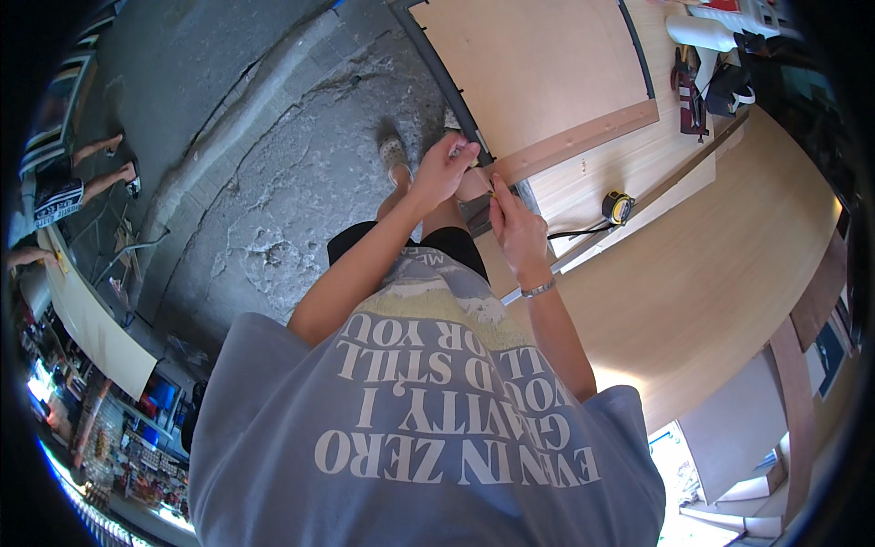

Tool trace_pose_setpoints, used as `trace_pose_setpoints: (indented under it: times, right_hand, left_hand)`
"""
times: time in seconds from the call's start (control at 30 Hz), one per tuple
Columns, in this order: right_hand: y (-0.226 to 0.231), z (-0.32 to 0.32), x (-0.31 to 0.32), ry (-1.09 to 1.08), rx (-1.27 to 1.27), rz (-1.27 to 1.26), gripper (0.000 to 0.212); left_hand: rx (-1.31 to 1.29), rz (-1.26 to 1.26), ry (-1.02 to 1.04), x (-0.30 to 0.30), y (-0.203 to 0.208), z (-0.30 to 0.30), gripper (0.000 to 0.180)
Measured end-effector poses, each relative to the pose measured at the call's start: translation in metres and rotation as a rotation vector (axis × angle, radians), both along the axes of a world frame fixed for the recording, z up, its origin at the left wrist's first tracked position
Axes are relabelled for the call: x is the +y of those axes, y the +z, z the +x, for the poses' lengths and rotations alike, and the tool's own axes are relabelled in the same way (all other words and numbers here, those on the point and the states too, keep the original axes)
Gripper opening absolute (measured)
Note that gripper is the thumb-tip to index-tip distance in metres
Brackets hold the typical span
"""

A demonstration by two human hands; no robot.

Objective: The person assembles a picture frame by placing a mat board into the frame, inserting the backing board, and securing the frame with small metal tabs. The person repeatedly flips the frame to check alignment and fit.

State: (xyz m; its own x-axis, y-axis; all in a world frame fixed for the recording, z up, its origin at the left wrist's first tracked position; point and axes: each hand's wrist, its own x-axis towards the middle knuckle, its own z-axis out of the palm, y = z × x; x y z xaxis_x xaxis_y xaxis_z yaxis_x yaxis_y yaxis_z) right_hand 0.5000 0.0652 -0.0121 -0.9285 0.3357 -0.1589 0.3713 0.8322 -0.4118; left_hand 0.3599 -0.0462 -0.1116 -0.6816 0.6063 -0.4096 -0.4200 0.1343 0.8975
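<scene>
A pale wooden panel point(538, 73) lies ahead of me, with black edging point(444, 73) along its left side and a brown wooden strip point(579, 141) across its near edge. At the panel's near left corner, my left hand point(442, 173) is closed, thumb and fingers pinched together beside the end of the edging. My right hand point(519, 232) is closed too, its fingertips just below the left end of the brown strip. Something small and yellowish shows at those fingertips, too small to name. What the left fingers hold is hidden.
A yellow and black tape measure point(618, 208) rests on the light wood worktop point(583, 187) at right. Beyond it are a white bottle point(700, 33) and tools. A large curved board point(720, 273) spans the right. Rough concrete floor point(264, 182) lies left, where another person's legs point(100, 173) show.
</scene>
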Motion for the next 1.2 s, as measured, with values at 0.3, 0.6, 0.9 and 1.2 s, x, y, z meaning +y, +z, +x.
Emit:
trace_pose_setpoints:
  times: [0.3, 0.6, 0.9, 1.2]
  right_hand:
    - [-0.005, 0.013, 0.000, -0.015, -0.058, -0.005, 0.043]
    - [0.026, 0.039, 0.016, -0.258, -0.081, 0.005, 0.047]
    - [-0.026, -0.065, 0.122, -0.123, 0.081, 0.081, 0.074]
    - [-0.018, -0.033, 0.148, -0.818, -0.111, -0.158, 0.056]
  left_hand:
    - [-0.025, 0.044, 0.054, 0.000, -0.006, 0.004, 0.038]
    - [0.130, -0.122, -0.067, -0.009, 0.001, 0.004, 0.039]
    - [0.396, -0.237, -0.091, -0.013, 0.056, 0.031, 0.059]
    - [0.062, -0.360, -0.145, -0.075, 0.064, 0.005, 0.055]
